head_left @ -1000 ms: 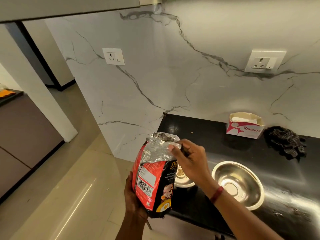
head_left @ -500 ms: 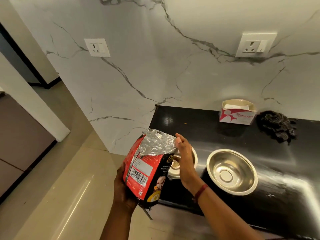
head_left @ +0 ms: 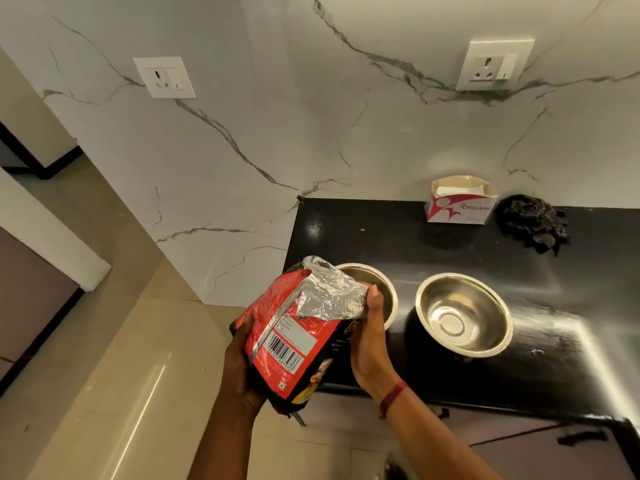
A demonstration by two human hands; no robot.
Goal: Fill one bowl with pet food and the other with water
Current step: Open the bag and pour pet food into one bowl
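Observation:
A red and black pet food bag [head_left: 294, 337] with a silver foil top is tilted to the right, its mouth over the left steel bowl [head_left: 381, 282]. My left hand [head_left: 242, 362] grips the bag from below and behind. My right hand [head_left: 370, 334] holds the bag's front and foil top. The bag and my right hand hide most of the left bowl, so what it holds cannot be seen. The right steel bowl [head_left: 464, 313] stands empty beside it on the black counter [head_left: 381, 233].
A white and red tissue box [head_left: 459, 200] and a dark checked cloth [head_left: 531, 223] lie at the back of the counter by the marble wall. Two wall sockets [head_left: 165, 77] [head_left: 493, 65] sit above. The counter's left edge drops to the beige floor [head_left: 104, 375].
The bag has tipped further to the right, its foil mouth now over the left bowl. My right hand slid from the foil top to the bag's front side.

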